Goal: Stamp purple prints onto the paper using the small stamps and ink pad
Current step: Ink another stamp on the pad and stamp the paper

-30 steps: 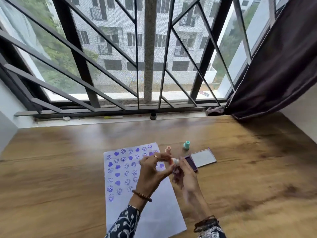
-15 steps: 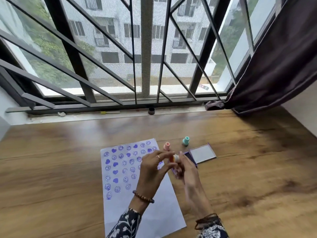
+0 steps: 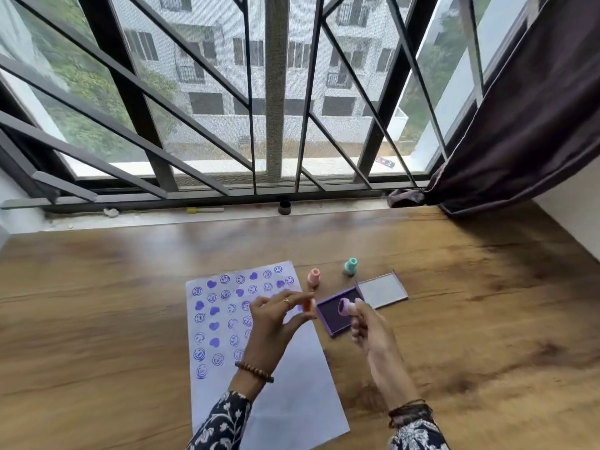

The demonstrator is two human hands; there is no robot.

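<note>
Head view: the right hand pinches a pink stamp over the open ink pad. The left hand grips an orange cap above the paper (half filled). A wet stamp could smudge prints, or land crooked.

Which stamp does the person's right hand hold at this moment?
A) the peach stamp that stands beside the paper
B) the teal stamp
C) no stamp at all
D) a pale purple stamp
D: the right hand grips a pale purple stamp over the open ink pad, while the teal stamp and the peach stamp stand untouched on the table.
</note>
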